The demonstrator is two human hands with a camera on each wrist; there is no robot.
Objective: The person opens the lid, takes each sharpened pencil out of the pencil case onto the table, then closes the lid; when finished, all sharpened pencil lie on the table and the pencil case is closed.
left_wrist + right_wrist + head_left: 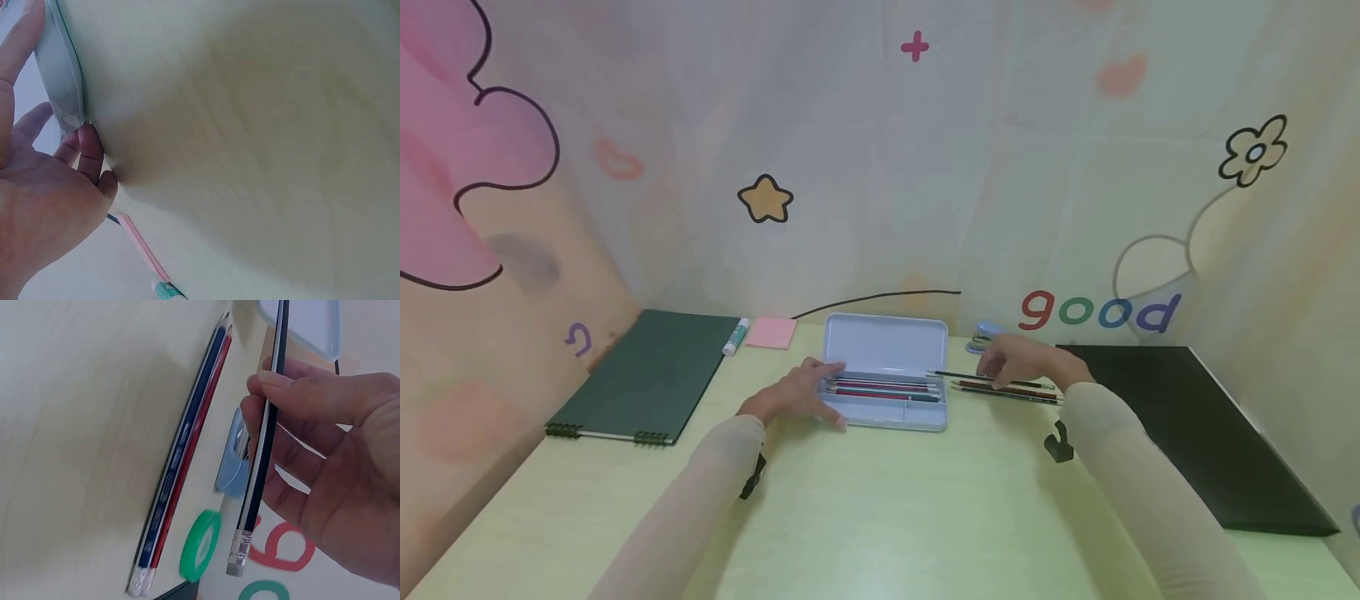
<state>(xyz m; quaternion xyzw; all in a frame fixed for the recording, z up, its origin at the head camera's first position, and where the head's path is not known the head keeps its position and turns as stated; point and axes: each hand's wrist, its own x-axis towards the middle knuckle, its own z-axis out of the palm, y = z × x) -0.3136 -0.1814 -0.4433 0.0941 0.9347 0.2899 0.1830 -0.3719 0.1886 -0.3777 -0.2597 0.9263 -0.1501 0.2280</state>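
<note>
A pale lilac pencil case (886, 343) lies with its lid raised, and several pencils (883, 392) rest in its tray. My left hand (793, 393) holds the case at its left end, thumb by the near edge; in the left wrist view fingers (91, 150) bend against its corner. Just right of the case, my right hand (1028, 360) pinches a black-and-white striped pencil (255, 487) between thumb and fingers, its metal-bound eraser end downward in the right wrist view. Beneath that hand, a blue pencil (178, 447) and a red pencil (195, 431) lie side by side on the table.
Behind the right hand stand a blue stapler (981, 338) and a green tape roll (201, 545). A dark green spiral notebook (647, 375), a glue stick (736, 337) and pink sticky notes (771, 332) lie left. A large black flat panel (1195, 442) covers the right side.
</note>
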